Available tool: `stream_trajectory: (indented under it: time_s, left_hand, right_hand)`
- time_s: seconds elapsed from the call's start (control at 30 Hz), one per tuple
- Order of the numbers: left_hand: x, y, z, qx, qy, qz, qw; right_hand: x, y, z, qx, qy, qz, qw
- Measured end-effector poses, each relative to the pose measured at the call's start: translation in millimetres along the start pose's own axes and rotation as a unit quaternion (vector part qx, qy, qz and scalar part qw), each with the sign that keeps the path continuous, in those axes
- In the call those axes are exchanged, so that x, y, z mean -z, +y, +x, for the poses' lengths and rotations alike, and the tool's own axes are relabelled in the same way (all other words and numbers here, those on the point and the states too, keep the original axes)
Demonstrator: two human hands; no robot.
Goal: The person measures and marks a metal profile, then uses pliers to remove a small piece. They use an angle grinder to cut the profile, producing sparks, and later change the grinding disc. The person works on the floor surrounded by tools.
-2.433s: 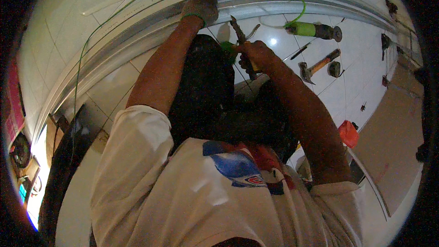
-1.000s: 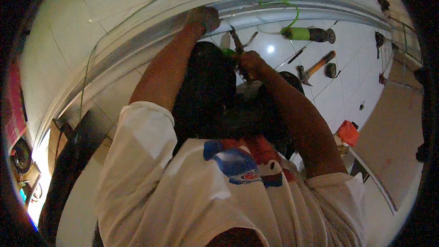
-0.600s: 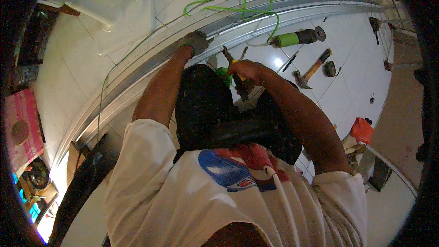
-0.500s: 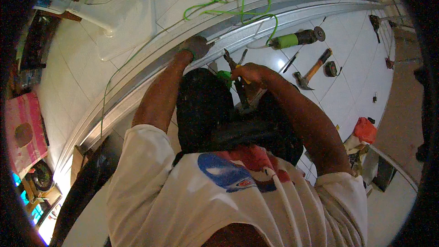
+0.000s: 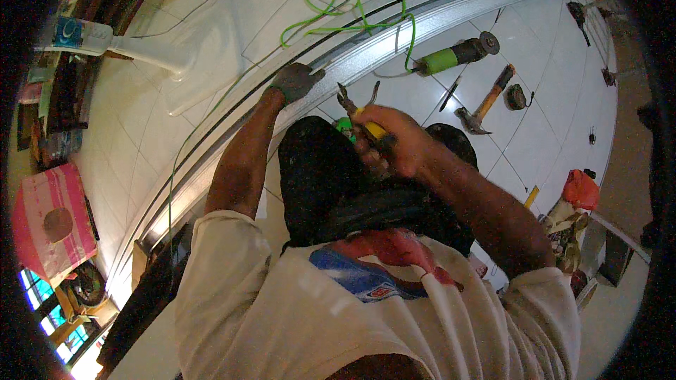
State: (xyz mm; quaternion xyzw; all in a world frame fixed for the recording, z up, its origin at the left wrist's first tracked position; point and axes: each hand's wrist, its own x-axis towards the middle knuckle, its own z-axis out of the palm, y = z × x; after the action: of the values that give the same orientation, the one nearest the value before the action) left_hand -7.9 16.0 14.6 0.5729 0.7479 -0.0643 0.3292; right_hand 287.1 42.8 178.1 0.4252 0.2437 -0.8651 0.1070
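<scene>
My left hand (image 5: pixel 296 85), in a dark grey glove, grips the long metal channels (image 5: pixel 451 15) lying across the tiles, with a finger stretched along the top. My right hand (image 5: pixel 391 137) is closed on yellow-and-black pliers (image 5: pixel 350 104), their jaws pointing at the channels just right of my left hand. Beside the jaws lies a thin bent tool (image 5: pixel 375 91); a green object (image 5: pixel 343 125) is partly hidden behind my right hand. My dark-clad knees (image 5: pixel 310 155) are bent below both hands.
On the right lie a green cylindrical grinder (image 5: pixel 440 60), claw hammer (image 5: pixel 486 104), tape measure (image 5: pixel 516 98), black pen-like tool (image 5: pixel 451 91) and red bag (image 5: pixel 579 190). Green cord (image 5: pixel 324 29) loops beyond the channels. A white fixture (image 5: pixel 183 63) and pink box (image 5: pixel 53 218) are at left.
The view has tilted, bringing more of the left side and far floor in. My right hand has turned, raising the pliers clearer of my knees; my left hand stays on the channels.
</scene>
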Motion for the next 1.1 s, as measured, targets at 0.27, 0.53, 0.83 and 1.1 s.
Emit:
stream_trajectory:
  time_s: [0.27, 0.53, 0.83, 1.1]
  left_hand:
    - [49, 12, -39, -0.018, 0.049, -0.068, 0.996]
    - [105, 41, -86, 0.027, 0.037, -0.082, 0.996]
    - [94, 26, -74, 0.034, 0.1, -0.107, 0.989]
    - [57, 2, -39, 0.018, 0.076, -0.12, 0.99]
  right_hand:
    - [53, 20, -142, 0.247, 0.076, -0.053, 0.965]
    - [249, 64, -153, 0.305, 0.409, -0.15, 0.847]
    - [479, 202, -64, 0.285, 0.486, -0.77, 0.3]
    - [501, 248, -26, 0.171, 0.504, -0.67, 0.517]
